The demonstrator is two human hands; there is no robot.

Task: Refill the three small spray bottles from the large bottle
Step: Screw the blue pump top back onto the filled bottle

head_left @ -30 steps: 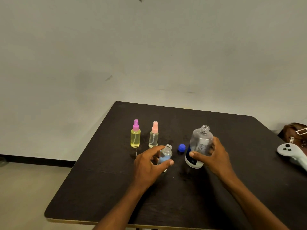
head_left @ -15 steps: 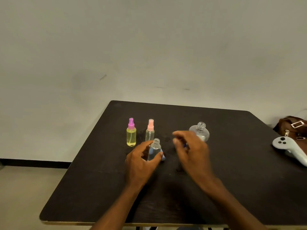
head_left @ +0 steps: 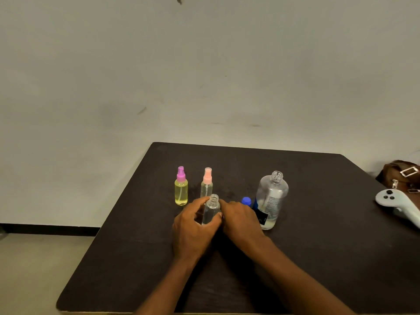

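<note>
- The left hand is gripping the small open bottle, which is standing left of the large bottle; thumb and fingers are wrapping its sides, probably steadying it for pouring.
- The right hand is lying between the two, fingers curling toward the small one; I cannot tell whether it is pinching anything.
- The blue cap is sitting just left of the large bottle, whose neck is standing open.

No legible text was recorded. The large bottle bore a white label with fine print and a dark blue label. Lettering on both was too small to read.
</note>
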